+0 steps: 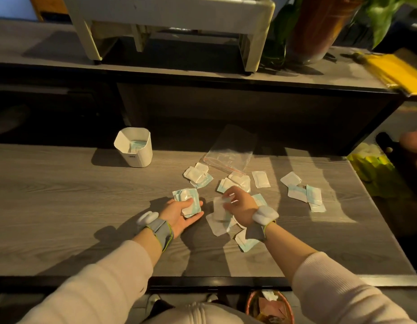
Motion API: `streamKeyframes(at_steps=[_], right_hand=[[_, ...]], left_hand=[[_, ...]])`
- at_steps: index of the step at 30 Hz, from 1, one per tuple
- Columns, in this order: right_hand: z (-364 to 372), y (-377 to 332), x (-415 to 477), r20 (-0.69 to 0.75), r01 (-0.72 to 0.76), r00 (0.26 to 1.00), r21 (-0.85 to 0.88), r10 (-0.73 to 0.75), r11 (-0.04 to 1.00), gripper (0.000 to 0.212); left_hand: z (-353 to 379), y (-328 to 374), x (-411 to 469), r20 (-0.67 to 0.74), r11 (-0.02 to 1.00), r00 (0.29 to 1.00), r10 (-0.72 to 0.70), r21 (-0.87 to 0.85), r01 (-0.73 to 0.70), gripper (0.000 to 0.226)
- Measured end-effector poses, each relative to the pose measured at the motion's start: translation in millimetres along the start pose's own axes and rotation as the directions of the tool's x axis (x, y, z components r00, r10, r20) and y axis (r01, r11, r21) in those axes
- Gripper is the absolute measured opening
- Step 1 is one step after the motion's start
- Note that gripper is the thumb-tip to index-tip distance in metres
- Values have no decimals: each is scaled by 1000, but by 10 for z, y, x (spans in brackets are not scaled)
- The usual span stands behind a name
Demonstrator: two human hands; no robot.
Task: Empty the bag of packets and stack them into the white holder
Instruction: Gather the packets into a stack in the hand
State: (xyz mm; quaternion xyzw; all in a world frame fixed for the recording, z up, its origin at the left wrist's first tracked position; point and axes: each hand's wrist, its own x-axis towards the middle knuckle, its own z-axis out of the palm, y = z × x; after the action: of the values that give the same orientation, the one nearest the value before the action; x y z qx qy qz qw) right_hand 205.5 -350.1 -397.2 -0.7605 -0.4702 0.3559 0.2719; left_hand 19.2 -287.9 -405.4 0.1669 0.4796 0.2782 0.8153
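Observation:
My left hand (pixel 180 215) lies palm up on the table and holds a small stack of white and light-blue packets (pixel 187 201). Just to its right, my right hand (pixel 239 205) pinches a single white packet (pixel 218 210), which looks blurred. Several more loose packets (pixel 301 191) are scattered across the table around and beyond my hands. The clear zip bag (pixel 228 155) lies flat and looks empty behind them. The white holder (pixel 135 149) stands at the back left with a few packets inside.
The grey wooden table (pixel 62 206) ends at a dark front edge near my body. A raised shelf (pixel 179 73) behind carries a white stand (pixel 170 22) and a potted plant (pixel 319 26). Yellow items (pixel 394 71) lie at the right.

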Motion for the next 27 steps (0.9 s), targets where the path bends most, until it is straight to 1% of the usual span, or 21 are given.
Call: streamKeyframes(at_steps=[1,2,3,4,8,10,12,13,15,16,18,19,20,21,23,25,27], right_hand=[[-29,-65,19,-29,-39,999,187,45,982,21],[-77,-142,44,-31,-64,996,343,79,937,23],[-111,-210,76,-24,-76,995,458,98,886,21],[-145,-281,121,-7,-85,995,521,103,849,21],[-165,-552,224,48,-116,993,602,109,790,28],[-146,-691,263,76,-137,990,625,115,768,32],[-133,-839,293,109,-139,990,608,91,781,36],[-117,-900,316,106,-116,992,587,66,801,36],[-56,-1046,349,56,-55,998,560,28,827,36],[-28,-1076,363,24,-44,999,546,37,836,38],[45,-1169,423,-49,-30,997,466,59,884,45],[77,-1225,450,-63,-32,996,401,62,916,48],[110,-1297,473,-51,-31,997,332,51,943,48],[145,-1389,490,-25,-6,1000,261,13,965,44],[223,-1591,507,8,89,996,155,-91,984,33],[329,-1779,555,26,133,990,132,-137,982,35],[418,-1967,592,39,141,988,165,-149,976,27]], left_hand=[[43,24,-17,5,1000,1000,4,-7,-4,42],[87,50,-32,2,1000,1000,14,-19,-14,42],[128,75,-41,4,999,1000,25,-33,-25,42],[168,109,-45,14,998,999,39,-45,-38,42],[360,231,-129,99,995,993,68,-84,-59,32],[423,314,-172,132,996,989,71,-70,-62,33],[449,407,-190,152,995,984,96,-34,-92,37],[457,459,-201,155,994,982,110,-12,-110,38],[450,589,-212,122,988,981,151,20,-154,38],[464,617,-212,94,983,980,176,35,-180,37],[466,720,-216,32,964,971,237,113,-239,36],[465,779,-220,4,952,963,270,145,-268,36],[451,846,-203,-13,940,952,305,162,-299,35],[435,925,-191,-23,929,942,335,174,-327,35],[409,1091,-183,-55,900,919,391,231,-369,29],[367,1235,-127,-112,849,883,456,354,-393,29],[304,1384,-140,-156,756,814,560,498,-424,41]])
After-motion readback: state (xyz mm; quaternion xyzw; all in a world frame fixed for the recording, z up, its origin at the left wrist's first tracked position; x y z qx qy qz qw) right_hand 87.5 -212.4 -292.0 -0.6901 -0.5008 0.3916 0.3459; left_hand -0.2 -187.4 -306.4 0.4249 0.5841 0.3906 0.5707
